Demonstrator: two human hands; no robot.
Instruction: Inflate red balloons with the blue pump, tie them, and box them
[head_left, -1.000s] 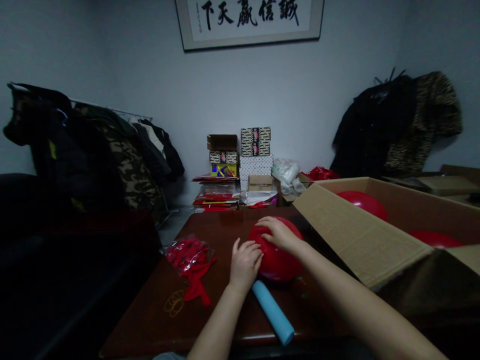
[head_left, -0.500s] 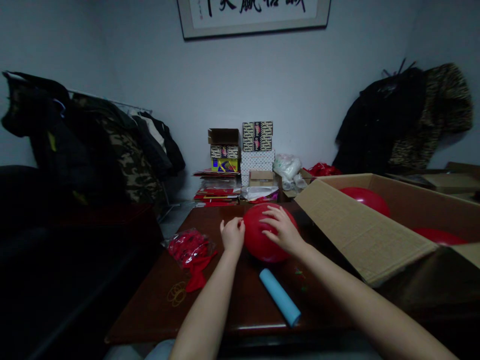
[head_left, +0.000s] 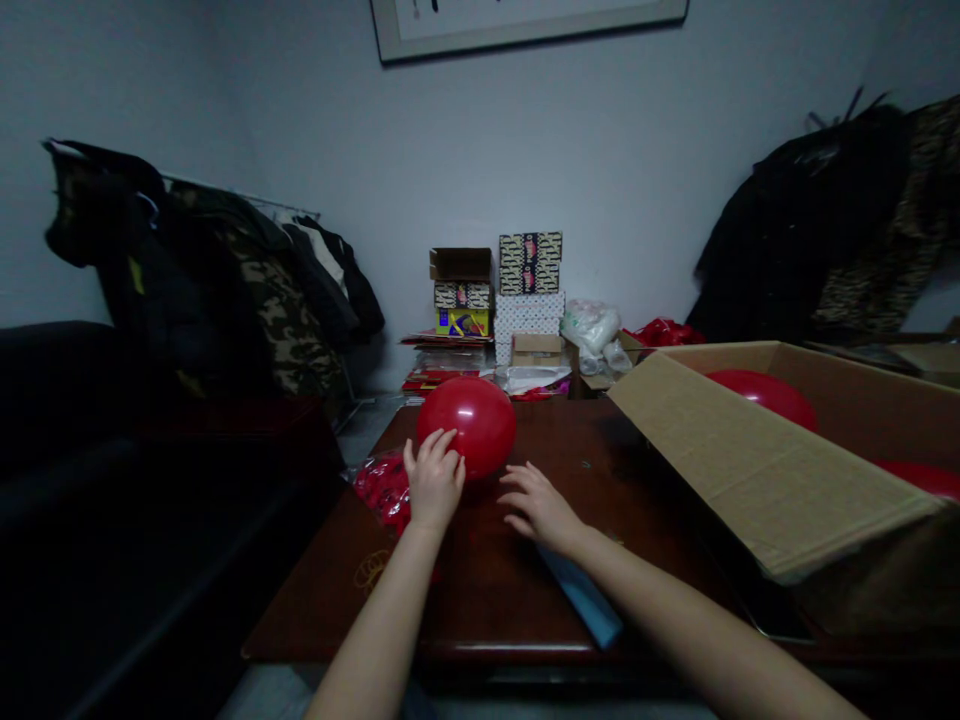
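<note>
An inflated red balloon is over the brown table. My left hand lies against its lower left side with the fingers spread. My right hand is just to the lower right of the balloon, apart from it, fingers spread and nothing in them. Under my right wrist lies a blue cylinder, partly covered. A clear bag of red items sits left of the balloon, partly behind my left hand. Thin yellowish rings lie near the table's left edge.
An open cardboard box with red balloons inside stands at the right. Stacked boxes and a white plastic bag are beyond the table. Clothes hang on a rack at the left.
The balloon has moved left and slightly up, away from my right hand. My left hand has gone from pinched fingers to spread ones. The view has shifted a little.
</note>
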